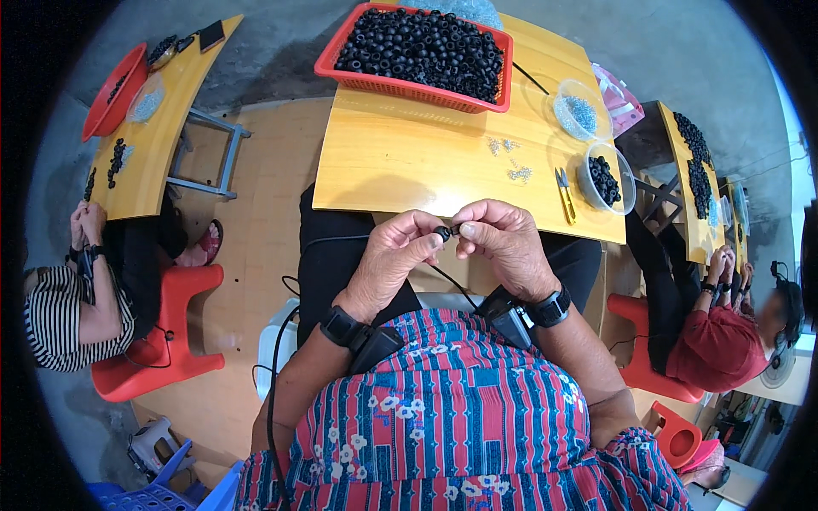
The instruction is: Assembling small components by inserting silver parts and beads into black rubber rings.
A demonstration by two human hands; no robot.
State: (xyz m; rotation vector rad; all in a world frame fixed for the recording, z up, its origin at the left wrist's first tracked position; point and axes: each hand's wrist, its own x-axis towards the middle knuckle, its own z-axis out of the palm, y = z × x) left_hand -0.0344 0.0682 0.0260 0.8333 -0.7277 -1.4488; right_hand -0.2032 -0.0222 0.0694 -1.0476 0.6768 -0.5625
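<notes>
Black bead-like part (442,232) — pinched by the fingers of left hand (394,254) and right hand (506,245) — presumably for two-sided steadiness.

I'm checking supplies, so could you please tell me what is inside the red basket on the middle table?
The red basket holds a heap of small, round black pieces, many with holes. Only the upper layer shows; the basket's floor and anything beneath are covered.

No text, label, brand, number or sign can be read. Pale marks on the pink bag (626,106), beside the surface's (400,157) right edge toward its far corner, are too small to make out.
</notes>
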